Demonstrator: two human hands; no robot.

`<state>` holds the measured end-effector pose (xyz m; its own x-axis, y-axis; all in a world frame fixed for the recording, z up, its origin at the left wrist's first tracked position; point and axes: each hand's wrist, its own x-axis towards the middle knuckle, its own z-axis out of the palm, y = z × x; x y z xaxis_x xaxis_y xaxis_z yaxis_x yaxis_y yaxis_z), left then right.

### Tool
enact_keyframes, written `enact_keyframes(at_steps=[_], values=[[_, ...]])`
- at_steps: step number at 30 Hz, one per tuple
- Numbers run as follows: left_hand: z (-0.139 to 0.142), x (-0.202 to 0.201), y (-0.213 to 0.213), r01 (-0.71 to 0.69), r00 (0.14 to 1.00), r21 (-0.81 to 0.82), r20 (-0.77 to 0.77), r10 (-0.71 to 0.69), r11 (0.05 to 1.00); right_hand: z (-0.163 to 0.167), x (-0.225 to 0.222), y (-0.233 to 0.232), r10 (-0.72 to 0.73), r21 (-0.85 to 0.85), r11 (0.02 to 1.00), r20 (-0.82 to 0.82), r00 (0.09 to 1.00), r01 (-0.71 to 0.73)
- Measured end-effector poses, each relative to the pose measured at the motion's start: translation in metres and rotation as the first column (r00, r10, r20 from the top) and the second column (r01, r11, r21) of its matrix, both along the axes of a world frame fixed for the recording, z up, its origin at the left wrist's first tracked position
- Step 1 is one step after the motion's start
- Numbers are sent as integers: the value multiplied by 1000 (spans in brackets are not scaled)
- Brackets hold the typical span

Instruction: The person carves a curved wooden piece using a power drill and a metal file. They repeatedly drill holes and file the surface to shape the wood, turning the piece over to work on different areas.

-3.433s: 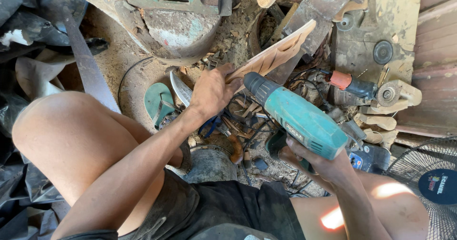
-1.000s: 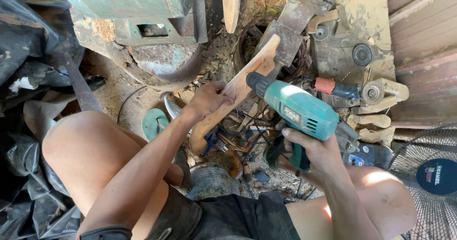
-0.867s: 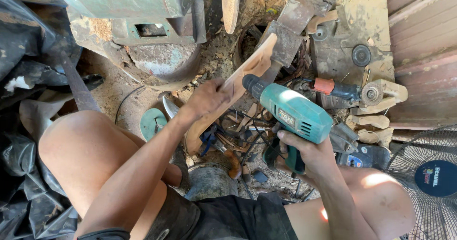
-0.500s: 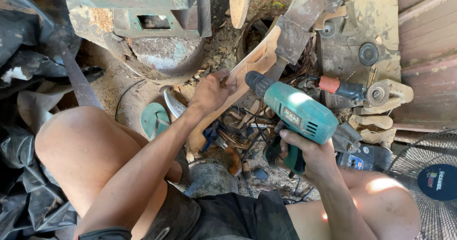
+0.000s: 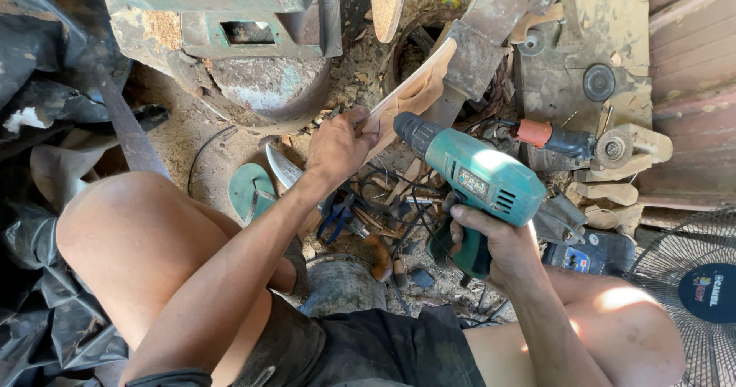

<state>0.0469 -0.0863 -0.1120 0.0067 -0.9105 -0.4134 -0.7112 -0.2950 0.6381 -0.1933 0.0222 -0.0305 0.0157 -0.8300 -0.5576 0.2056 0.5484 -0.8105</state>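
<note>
A heavy green metal machine with a rusty, rounded base fills the top of the view, its paint chipped and dusted with sawdust. Crumpled black plastic sheeting lies along the left edge, glossy and folded. At lower right stands a round wire-grille fan, dark and fine-meshed. The ground between is packed dirt strewn with wood chips, cables and offcuts.

The teal power drill, smooth moulded plastic with a black chuck, sits just right of centre, its nose pointing up-left at the wood. The right hand is clenched around its dark pistol grip. The curved wooden piece, pale, flat and freshly cut with a wavy edge, leans diagonally from the middle of the view up toward a grey metal block, its lower end at the drill's chuck. The left hand grasps that lower end, fingers wrapped over its edge.

A small grinder with an orange collar lies to the right, beside stacked pale carved wooden blocks. A teal rubber flip-flop rests flat on the dirt beside the left knee.
</note>
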Motion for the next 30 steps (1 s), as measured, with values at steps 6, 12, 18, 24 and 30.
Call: enact_keyframes(at_steps=[6,12,18,24,30], values=[[-12,2,5,-12,997,-83,-82,6,996,-4,-1,1,-6,3,1000,11,1000,6],[-15,-2,3,40,999,75,27,-42,996,-11,-3,2,0,-44,999,-3,1000,0],[-13,-7,7,30,999,7,42,-30,1000,-19,-7,3,39,-7,999,-72,997,-40],[-12,-8,8,42,997,31,56,-43,999,-22,-8,1,23,-11,1000,-40,999,-23],[-18,-8,8,49,997,-54,61,-45,997,-22,-5,2,8,-7,1000,-27,1000,-9]])
